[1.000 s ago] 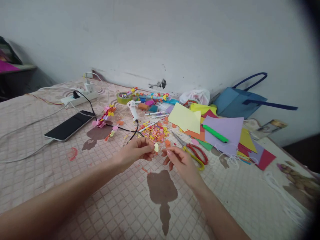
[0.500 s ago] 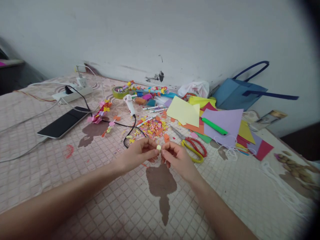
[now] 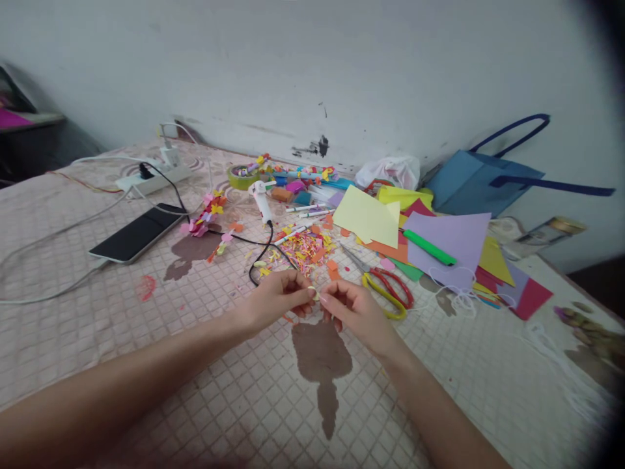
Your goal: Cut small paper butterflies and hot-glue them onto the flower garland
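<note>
Between my two hands is a small pale yellow paper piece (image 3: 314, 293), pinched at the fingertips above the table. My left hand (image 3: 280, 296) grips its left side with thumb and forefinger. From the other side, my right hand (image 3: 354, 311) pinches its edge, the fingers curled. Just beyond the hands lies a heap of tiny coloured paper snippets (image 3: 305, 251). Scissors with red and yellow handles (image 3: 390, 290) rest close to my right hand. A white glue gun (image 3: 260, 202) with a black cord lies farther back.
Coloured paper sheets (image 3: 442, 241) with a green cutter (image 3: 428, 247) on top lie to the right, near white string (image 3: 463, 299). A blue bag (image 3: 481, 182) stands behind. On the left are a phone (image 3: 139, 233), a power strip (image 3: 153, 179) and a paper-flower bunch (image 3: 208, 215).
The yellow piece has turned from facing me as a round disc to a narrower, tilted or bent shape between my fingertips. The view has shifted slightly left.
</note>
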Available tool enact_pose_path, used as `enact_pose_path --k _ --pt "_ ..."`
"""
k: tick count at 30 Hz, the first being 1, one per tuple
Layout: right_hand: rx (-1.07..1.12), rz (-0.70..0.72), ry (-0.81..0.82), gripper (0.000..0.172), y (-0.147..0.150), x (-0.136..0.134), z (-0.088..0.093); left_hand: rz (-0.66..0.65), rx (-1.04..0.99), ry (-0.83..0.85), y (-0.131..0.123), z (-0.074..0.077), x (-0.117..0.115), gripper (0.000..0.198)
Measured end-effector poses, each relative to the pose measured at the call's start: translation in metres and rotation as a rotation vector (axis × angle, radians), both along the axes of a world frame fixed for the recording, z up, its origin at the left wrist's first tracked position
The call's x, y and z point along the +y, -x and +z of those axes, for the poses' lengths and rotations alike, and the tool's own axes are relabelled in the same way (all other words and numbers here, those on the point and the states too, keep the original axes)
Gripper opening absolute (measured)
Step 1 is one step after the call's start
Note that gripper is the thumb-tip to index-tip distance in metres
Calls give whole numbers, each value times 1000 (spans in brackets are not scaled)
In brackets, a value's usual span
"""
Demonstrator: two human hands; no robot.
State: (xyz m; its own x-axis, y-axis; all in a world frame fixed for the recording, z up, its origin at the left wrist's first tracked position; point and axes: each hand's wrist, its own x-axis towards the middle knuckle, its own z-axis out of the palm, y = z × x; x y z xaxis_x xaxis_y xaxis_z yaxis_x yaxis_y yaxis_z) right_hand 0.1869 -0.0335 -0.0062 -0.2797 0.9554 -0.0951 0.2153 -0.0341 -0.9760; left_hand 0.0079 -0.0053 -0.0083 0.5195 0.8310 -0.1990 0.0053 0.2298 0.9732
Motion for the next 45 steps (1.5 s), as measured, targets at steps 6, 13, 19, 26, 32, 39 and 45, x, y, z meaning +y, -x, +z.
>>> enact_pose_path --k 6,13,19,26,32,39,45 --pt "-60 -7 3 25 2 -1 -3 -58 -3 -33 -3 -11 -4 25" --pt "-103 5 22 26 1 -2 -6 -61 -25 -25 -4 -18 -7 23" --pt "-112 34 43 23 2 -3 -7 -48 -38 -39 -2 -20 -6 23" --pt "-127 62 30 23 1 -4 -6 -66 -29 -31 0 -22 -6 25" --pt "-139 35 16 22 -3 -2 -6 -87 -38 8 3 -22 -6 28" --pt "-176 -47 -21 20 -11 0 -11 -116 83 -31 19 -10 -5 22" --pt "-383 23 -272 14 9 11 0 -263 218 -99 33 -7 -4 11"
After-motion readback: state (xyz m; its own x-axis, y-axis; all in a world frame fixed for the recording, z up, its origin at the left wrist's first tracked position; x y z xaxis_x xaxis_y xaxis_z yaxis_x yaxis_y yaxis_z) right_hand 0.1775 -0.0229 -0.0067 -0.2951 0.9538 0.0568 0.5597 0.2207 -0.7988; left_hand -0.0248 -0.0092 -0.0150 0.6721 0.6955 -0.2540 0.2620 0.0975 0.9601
